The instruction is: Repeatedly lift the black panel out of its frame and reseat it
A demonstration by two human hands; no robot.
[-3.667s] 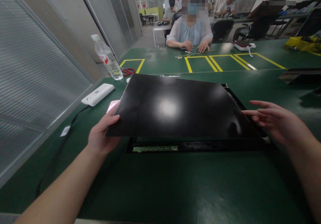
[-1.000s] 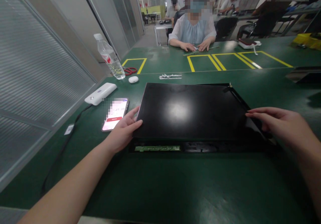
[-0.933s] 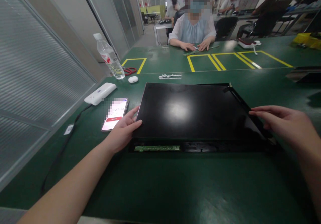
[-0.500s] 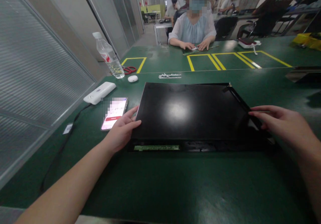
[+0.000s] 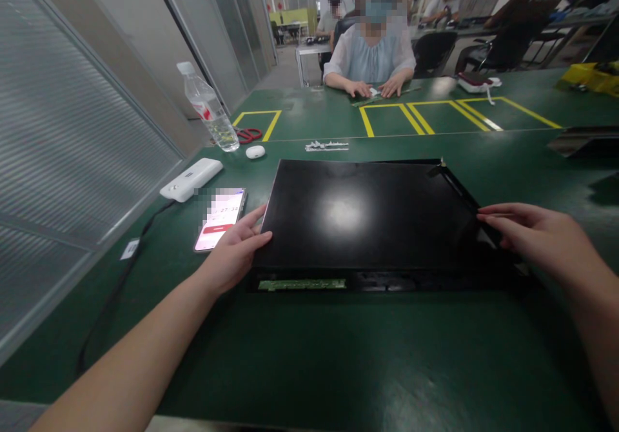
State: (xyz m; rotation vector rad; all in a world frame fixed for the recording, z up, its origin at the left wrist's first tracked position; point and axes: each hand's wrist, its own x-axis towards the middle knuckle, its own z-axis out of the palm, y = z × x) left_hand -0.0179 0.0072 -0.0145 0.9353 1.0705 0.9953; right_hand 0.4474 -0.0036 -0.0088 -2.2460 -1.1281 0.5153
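A black screen panel (image 5: 358, 225) rests over a black frame (image 5: 461, 187) on the green table. The frame shows along the far and right sides. A green circuit strip (image 5: 302, 284) lies along the near edge. My left hand (image 5: 236, 245) is closed on the panel's left edge, thumb on top and fingers around the side. At the right edge, my right hand (image 5: 536, 232) is closed with thumb and forefinger pinched together at the panel's side. Its other fingertips are partly hidden near the frame.
To the left lie a lit phone (image 5: 220, 220), a white power bank (image 5: 191, 179) with a dark cable, and an earbud case (image 5: 255, 152). A water bottle (image 5: 207, 109) and red-handled scissors (image 5: 248, 135) stand farther back. Opposite sits a masked person (image 5: 374, 58), hands on the table.
The view has shifted very slightly. Both hands keep their places at the panel's two sides, and the panel looks unmoved.
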